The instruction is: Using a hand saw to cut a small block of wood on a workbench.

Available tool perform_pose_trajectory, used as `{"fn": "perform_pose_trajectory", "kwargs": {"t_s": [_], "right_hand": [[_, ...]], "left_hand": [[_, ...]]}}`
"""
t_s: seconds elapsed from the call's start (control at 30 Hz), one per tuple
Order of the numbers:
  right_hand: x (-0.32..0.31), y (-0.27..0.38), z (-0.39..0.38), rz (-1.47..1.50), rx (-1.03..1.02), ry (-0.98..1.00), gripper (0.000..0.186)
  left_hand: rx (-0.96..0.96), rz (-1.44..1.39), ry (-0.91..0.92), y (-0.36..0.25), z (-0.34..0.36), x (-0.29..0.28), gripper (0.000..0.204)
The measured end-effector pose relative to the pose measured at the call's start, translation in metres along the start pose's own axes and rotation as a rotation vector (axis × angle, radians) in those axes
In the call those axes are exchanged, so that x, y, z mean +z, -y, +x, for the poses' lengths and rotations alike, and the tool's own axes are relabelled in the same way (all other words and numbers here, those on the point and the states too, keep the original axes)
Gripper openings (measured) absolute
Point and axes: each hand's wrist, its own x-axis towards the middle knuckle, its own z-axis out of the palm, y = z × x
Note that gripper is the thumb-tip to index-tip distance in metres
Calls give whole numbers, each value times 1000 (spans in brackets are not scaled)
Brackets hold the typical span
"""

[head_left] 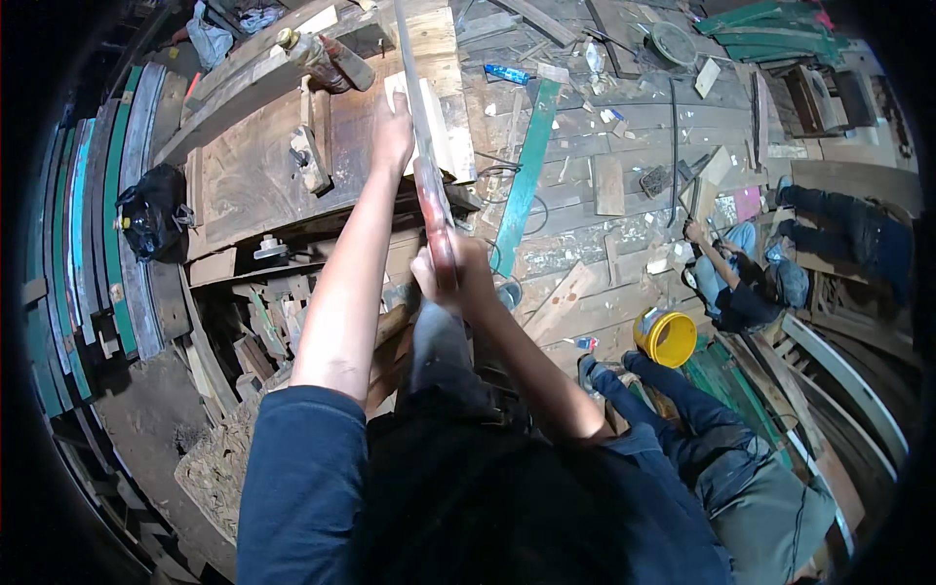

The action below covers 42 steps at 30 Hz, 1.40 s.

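Observation:
My right hand point(462, 273) is wrapped round the reddish-brown handle of a handsaw point(417, 107). The saw's long, narrow-looking blade points away from me and crosses the right part of a wooden workbench point(244, 146). My left arm stretches forward, and my left hand point(392, 135) holds a pale wooden board point(441, 136) lying on the bench, just left of the blade. Its thumb shows on top, while the other fingers are mostly hidden. A small wooden hand plane point(309, 161) rests on the bench left of my left hand. Bottles point(314, 60) lie near the bench's far side.
Planks point(97, 214) stand stacked at the left beside a black plastic bag point(153, 210). Wood scraps fill the space under the bench. On the littered plank floor lie a green board point(527, 180) and a yellow bucket point(666, 337). Several people sit or stand at the right.

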Motion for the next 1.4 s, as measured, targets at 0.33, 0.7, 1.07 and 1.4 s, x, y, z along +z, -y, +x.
{"fn": "perform_pose_trajectory", "kwargs": {"t_s": [0.33,0.7,1.07,1.4], "right_hand": [[-40,8,-150,-227,124,196,17],[3,-12,-23,-101,-17,8,12],[-49,15,-76,490,817,326,19],[-19,-14,-85,-143,114,68,15]], "left_hand": [[18,-71,22,-15,-6,2,45],[27,-174,33,42,25,-2,45],[2,9,42,9,8,-3,44],[72,-75,9,-2,3,4,41]]}}
